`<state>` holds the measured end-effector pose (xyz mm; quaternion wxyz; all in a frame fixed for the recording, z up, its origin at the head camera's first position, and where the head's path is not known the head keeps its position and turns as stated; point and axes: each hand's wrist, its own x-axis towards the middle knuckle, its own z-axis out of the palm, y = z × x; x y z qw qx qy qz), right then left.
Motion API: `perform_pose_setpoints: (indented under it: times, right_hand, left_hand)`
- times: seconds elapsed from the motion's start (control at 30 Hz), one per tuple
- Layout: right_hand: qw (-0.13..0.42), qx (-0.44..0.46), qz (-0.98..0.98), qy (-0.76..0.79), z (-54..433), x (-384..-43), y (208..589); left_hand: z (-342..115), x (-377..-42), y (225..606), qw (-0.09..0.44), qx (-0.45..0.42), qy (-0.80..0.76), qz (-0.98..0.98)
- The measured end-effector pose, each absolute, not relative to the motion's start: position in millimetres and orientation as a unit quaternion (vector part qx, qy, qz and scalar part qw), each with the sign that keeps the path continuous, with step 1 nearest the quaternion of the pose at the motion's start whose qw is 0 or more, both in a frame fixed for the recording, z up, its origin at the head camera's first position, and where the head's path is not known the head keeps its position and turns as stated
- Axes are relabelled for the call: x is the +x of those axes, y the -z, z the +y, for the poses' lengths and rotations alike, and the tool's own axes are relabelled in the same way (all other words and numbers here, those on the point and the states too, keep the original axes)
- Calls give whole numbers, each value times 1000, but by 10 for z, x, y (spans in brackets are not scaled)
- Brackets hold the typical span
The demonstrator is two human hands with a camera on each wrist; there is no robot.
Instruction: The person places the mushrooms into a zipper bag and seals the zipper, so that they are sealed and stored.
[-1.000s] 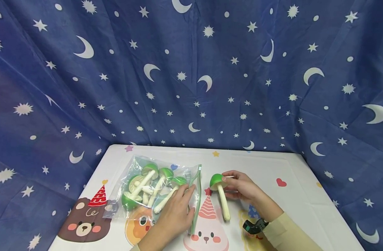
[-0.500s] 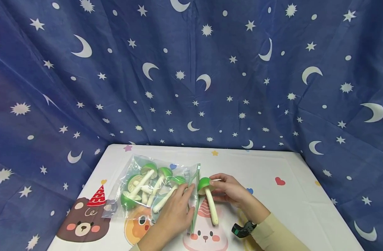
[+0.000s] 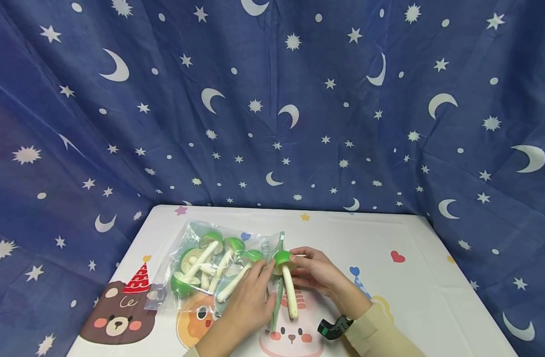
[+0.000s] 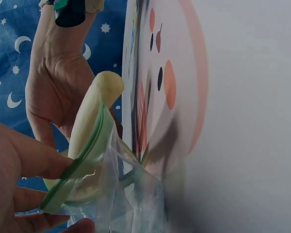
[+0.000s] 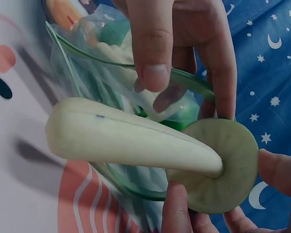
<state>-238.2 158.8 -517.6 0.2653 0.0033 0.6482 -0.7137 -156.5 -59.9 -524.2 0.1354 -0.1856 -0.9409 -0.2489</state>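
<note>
My right hand [image 3: 316,271] grips a toy mushroom [image 3: 290,292] by its green cap, its pale stem pointing toward me. In the right wrist view, fingers and thumb pinch the cap's rim, and the mushroom [image 5: 131,138] is right at the mouth of a clear zip bag [image 5: 63,46]. My left hand [image 3: 251,293] holds the bag's green zip edge, the thumb on one side and fingers on the other; the mouth gapes. Inside the bag lie several similar green-capped mushrooms [image 3: 203,263]. Part of the bag is hidden under my left hand.
The white table [image 3: 415,287] carries printed cartoon animals, hearts and stars. A blue curtain [image 3: 272,124] with moons and stars hangs behind it and at the sides. On my right wrist sits a black strap device [image 3: 334,328].
My right hand has moved left with the mushroom, from beside the bag to its green-edged mouth. My left hand stays on the bag in the same place.
</note>
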Motion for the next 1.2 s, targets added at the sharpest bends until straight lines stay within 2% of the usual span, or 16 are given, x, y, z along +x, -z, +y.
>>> perform_pose_setpoints:
  times: [0.7, 1.2]
  right_hand:
    - [248, 34, 645, 722, 1433, -2292, 5272]
    - [197, 98, 651, 727, 1218, -2287, 5247]
  left_hand:
    - [-583, -1564, 5212, 140, -185, 251, -940]
    - [-576, -1555, 5219, 150, -193, 250, -937]
